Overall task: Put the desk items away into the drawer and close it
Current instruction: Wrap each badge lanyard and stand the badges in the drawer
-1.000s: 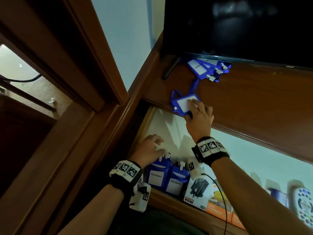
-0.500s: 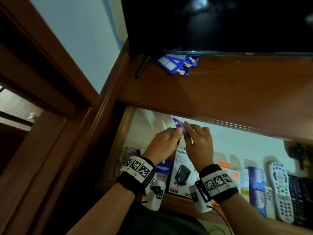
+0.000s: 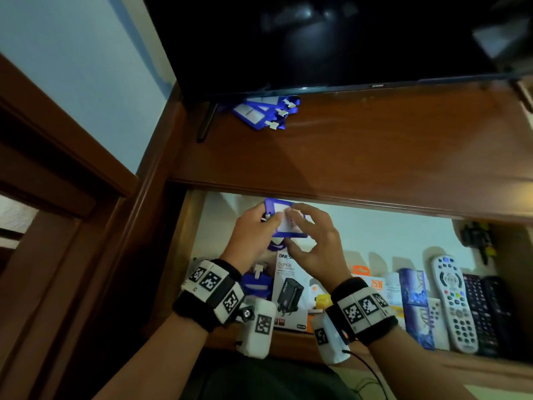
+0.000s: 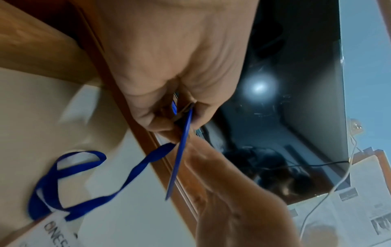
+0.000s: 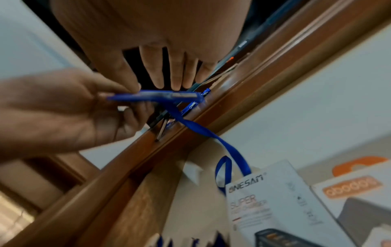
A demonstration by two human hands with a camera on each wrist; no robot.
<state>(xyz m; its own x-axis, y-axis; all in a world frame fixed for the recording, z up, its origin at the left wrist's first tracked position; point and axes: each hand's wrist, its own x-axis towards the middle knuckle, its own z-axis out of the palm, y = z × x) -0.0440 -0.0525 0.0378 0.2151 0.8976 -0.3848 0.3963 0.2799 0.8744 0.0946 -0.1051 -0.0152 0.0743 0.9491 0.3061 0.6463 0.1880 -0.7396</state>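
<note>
Change since earlier frames: the blue badge holder [image 3: 284, 219], one second ago pinned on the desk top [image 3: 375, 145] under the right hand, now sits over the open drawer [image 3: 375, 232] between both hands; half a second ago it showed edge-on, now its white card face is toward the head camera.
Badge holder: held level, just in front of the desk's front edge, above the drawer floor.
Lanyard: the blue lanyard [image 4: 69, 180] hangs from the holder in loose loops down to the ONESAM charger box [image 3: 290, 287].
Left hand: the left hand [image 3: 251, 235] pinches the holder's left edge between thumb and curled fingers.
Right hand: the right hand [image 3: 313, 243] has fingers spread and nearly straight, fingertips [image 5: 167, 78] resting on the card face, not wrapped round it.
Stowed already: blue badge holders [image 3: 258, 284] stand at the drawer's left front, beside the charger box.
Remaining: a pile of blue badge holders [image 3: 265, 114] lies on the desk top under the television [image 3: 317, 39].
Step in hand (judged): gather and stow this holder.
Method: collect the lanyard against the card first, so no loop drapes over the drawer front.
Placement: set it upright with the stowed holders, left of the charger box.
Risk: a trailing strap may snag on closing.
</note>
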